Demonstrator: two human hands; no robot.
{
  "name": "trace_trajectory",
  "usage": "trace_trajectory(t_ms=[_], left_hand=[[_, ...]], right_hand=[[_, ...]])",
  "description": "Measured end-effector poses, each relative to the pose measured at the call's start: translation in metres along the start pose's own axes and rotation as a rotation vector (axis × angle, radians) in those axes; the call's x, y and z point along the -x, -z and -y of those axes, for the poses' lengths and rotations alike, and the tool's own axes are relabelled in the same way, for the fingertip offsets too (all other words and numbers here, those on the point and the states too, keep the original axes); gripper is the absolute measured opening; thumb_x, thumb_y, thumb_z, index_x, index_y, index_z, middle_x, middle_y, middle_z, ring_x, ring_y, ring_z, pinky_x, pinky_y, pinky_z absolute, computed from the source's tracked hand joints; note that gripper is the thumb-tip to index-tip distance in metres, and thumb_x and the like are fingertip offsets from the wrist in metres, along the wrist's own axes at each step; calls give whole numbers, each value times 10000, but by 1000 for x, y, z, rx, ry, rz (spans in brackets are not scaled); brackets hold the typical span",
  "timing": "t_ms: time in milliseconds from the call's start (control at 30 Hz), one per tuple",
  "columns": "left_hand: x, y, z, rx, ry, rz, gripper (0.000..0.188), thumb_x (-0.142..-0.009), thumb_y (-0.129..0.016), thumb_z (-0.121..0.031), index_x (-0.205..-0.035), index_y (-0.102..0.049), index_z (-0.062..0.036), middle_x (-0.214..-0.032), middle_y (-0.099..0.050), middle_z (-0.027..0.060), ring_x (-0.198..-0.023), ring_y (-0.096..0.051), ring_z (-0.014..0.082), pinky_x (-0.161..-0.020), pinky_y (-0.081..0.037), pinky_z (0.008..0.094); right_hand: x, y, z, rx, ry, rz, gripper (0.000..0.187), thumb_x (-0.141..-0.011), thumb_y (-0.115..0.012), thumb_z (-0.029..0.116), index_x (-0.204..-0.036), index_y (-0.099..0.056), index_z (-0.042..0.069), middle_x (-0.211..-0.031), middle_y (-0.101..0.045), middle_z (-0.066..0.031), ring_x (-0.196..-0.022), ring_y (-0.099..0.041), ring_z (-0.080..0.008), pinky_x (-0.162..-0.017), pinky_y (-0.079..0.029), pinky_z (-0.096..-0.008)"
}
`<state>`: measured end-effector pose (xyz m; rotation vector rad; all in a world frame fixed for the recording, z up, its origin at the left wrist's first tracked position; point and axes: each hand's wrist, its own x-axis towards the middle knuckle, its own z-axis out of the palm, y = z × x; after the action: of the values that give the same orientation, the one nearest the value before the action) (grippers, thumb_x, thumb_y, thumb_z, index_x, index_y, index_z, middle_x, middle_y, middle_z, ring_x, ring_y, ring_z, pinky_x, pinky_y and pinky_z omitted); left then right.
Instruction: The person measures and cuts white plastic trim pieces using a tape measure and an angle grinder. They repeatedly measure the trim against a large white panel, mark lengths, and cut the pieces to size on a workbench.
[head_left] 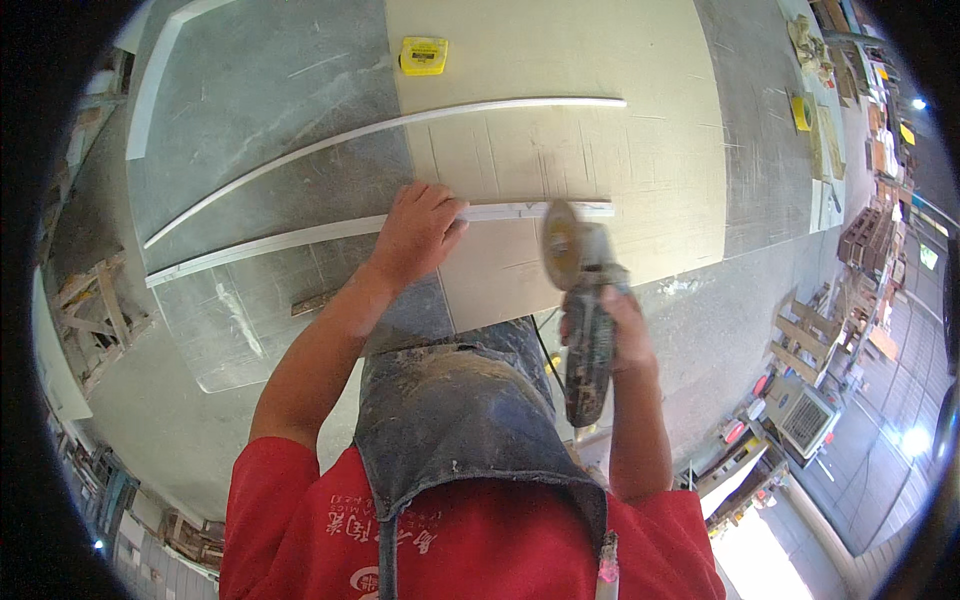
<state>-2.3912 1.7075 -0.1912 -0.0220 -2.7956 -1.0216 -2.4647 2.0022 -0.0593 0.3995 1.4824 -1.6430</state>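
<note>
My right hand (627,328) is wrapped round the dark body of an angle grinder (590,345). Its round disc (562,245) stands edge-down at the right part of a long white strip (300,240); whether it touches the strip I cannot tell. Farther left, my left hand (422,228) is closed over the same strip and presses it against the table, fingers curled over its far edge. A second, thinner white strip (400,122) lies beyond, roughly parallel to the first. The grinder's outline is slightly blurred.
Under the strips is a worktable with a grey left part (290,70) and a beige board (660,160). A yellow tape measure (424,56) rests at the far side, a yellow roll (802,113) at the far right. A dark cord (548,350) hangs near my apron. Wooden pallets (808,335) stand right.
</note>
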Motion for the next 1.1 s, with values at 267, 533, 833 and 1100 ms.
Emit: trace_trajectory(t_ms=[267,533,833,1100], left_hand=[[3,-1,2,35,7,-32,294,-815,-788,-138,-1093,-710,-81,-1046,-628,78,-1044,-584,306,-938,-458,462],[1,-1,1,28,27,-18,241,-830,-768,-170,-1058,-730,-104,-1006,-617,48,-1045,-581,265,-929,-449,428],[1,-3,1,1,26,-3,226,-848,-762,-181,-1055,-728,-96,-1030,-629,48,-1036,-579,259,-926,-448,428],[0,-2,0,30,33,3,262,-831,-785,-183,-1067,-731,-83,-1035,-647,57,-1043,-586,271,-919,-447,433]], right_hand=[[-17,-52,-11,13,-258,-31,574,-933,-739,311,-1369,-457,67,-864,-675,-151,-603,-685,-249,-525,-578,-376],[-26,-60,-11,44,-282,-56,584,-933,-743,317,-1378,-452,75,-871,-670,-153,-614,-690,-243,-545,-603,-374],[-30,-65,-13,46,-277,-65,553,-941,-735,292,-1368,-458,74,-885,-671,-152,-635,-696,-244,-551,-608,-375],[-31,-65,-14,17,-286,-54,543,-937,-743,279,-1357,-460,82,-884,-665,-150,-633,-700,-250,-546,-609,-379]])
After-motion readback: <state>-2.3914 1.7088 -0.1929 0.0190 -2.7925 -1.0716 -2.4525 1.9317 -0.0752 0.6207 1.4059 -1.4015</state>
